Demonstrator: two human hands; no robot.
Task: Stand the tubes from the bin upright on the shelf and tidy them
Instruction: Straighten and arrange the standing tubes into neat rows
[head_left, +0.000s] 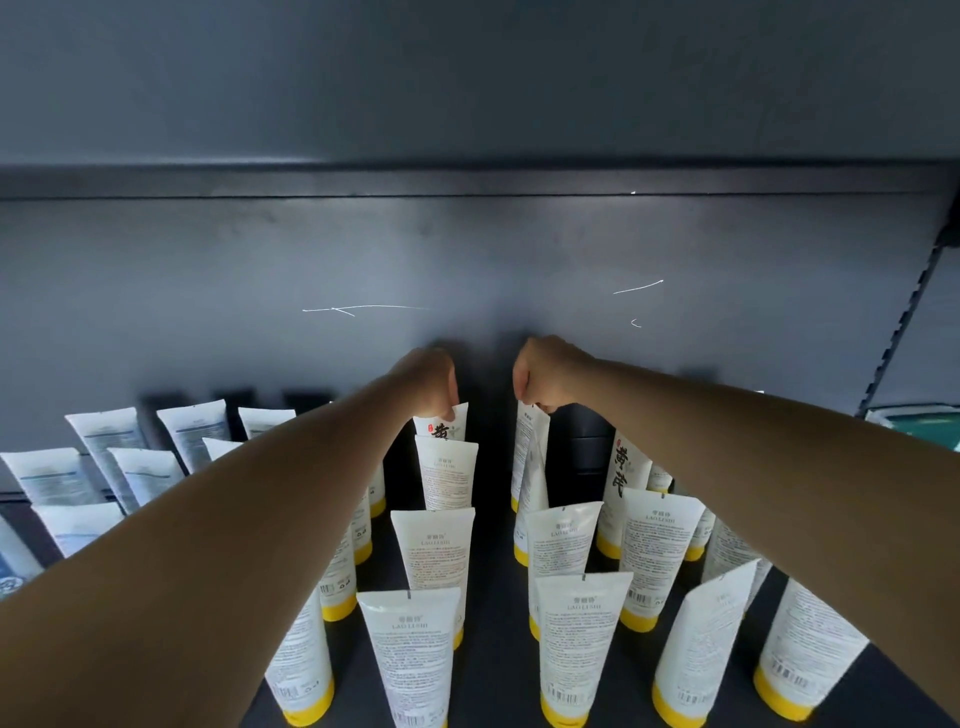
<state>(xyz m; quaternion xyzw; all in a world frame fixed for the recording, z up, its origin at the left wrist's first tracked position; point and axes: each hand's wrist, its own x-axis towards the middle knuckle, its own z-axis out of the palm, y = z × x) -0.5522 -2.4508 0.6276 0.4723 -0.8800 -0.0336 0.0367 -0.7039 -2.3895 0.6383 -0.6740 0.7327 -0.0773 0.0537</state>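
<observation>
Several white tubes with yellow caps stand cap-down in rows on the dark shelf. Both my arms reach to the back of the shelf. My left hand pinches the top edge of the rearmost tube in the left-centre row, which bears black characters. My right hand grips the top of the rearmost tube in the right-centre row. In front of them stand a tube, a nearer one and the nearest. The bin is not in view.
Another group of white tubes with grey-blue print stands on the left of the shelf. The dark back wall rises just behind my hands. A slotted shelf upright runs down the right side. A dark gap separates the two centre rows.
</observation>
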